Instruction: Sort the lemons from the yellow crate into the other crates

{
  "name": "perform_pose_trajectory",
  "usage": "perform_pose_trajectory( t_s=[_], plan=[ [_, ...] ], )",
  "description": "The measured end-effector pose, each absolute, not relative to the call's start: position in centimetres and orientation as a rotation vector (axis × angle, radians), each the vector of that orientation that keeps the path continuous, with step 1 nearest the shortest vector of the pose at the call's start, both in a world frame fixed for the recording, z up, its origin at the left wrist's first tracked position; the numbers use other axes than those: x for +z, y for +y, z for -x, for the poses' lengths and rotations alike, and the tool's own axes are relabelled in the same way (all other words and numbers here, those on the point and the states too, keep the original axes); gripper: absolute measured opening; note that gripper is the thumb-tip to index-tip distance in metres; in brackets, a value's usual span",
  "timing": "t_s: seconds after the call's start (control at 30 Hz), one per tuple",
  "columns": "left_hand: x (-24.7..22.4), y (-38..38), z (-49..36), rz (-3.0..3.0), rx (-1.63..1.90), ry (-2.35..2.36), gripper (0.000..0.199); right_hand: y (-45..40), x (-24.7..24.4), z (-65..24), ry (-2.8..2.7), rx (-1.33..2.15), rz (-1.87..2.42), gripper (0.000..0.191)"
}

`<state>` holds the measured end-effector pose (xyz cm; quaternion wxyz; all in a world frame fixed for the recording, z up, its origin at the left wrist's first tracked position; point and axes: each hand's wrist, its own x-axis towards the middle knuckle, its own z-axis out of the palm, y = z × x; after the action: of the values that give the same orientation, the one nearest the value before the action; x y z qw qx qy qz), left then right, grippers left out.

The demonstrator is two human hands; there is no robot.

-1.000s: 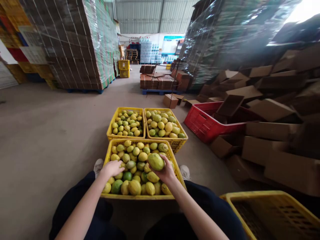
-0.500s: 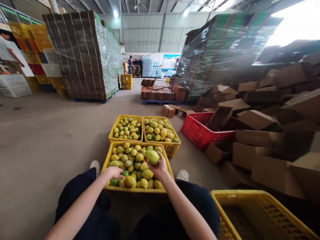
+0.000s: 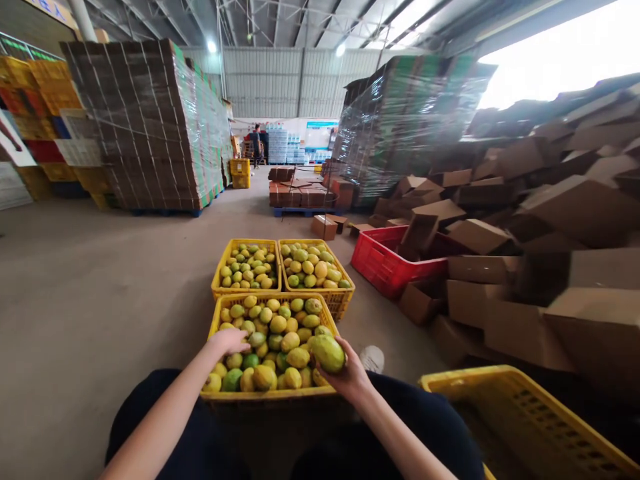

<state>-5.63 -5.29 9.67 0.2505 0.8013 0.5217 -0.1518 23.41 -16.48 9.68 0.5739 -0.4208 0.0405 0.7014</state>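
Observation:
In front of my knees stands a yellow crate [image 3: 270,395] filled with yellow and green lemons [image 3: 278,324]. My right hand [image 3: 351,371] grips a large green-yellow lemon [image 3: 327,353] from its right side, above the crate's front right corner. On the left half of the crate, my left hand [image 3: 230,343] reaches over the fruit with its fingers stretched out to the right. Its fingertips are at a greenish lemon [image 3: 257,339]; whether they touch it I cannot tell.
Two more yellow crates of lemons [image 3: 249,267] [image 3: 310,265] stand just beyond. At the lower right is another yellow crate [image 3: 530,400]. A red crate [image 3: 395,267] and heaped cardboard boxes [image 3: 505,320] fill the right. Wrapped pallet stacks [image 3: 135,127] and a person [image 3: 257,145] are farther back.
My right hand has brought the large lemon right and toward me, to the crate's right edge. My left hand has shifted slightly across the fruit. The view has tilted up and turned right.

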Motion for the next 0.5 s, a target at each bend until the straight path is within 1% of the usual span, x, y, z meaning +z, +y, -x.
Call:
perform_pose_trajectory(
  t_s=[0.13, 0.23, 0.33, 0.43, 0.5],
  plan=[
    [10.9, -4.5, 4.3, -2.16, -0.326, 1.299, 0.05, -15.8, 13.2, -26.2, 0.028, 1.685, 1.054, 0.02],
    [11.8, -4.1, 3.2, -2.137, -0.204, 1.214, 0.049, -12.9, 14.8, -28.6, -0.051, 1.677, 1.115, 0.027],
    [12.1, -3.7, 2.4, -2.173, -0.107, 1.222, 0.046, -8.3, 14.6, -30.6, -0.06, 1.605, 1.248, 0.032],
    [11.2, -2.8, 2.2, -2.187, -0.153, 1.318, 0.046, -2.9, 13.3, -31.8, -0.057, 1.552, 1.367, 0.033],
    [10.1, -2.0, 2.4, -2.168, -0.219, 1.39, 0.043, 1.2, 12.7, -32.4, -0.1, 1.496, 1.451, 0.032]
  ],
)
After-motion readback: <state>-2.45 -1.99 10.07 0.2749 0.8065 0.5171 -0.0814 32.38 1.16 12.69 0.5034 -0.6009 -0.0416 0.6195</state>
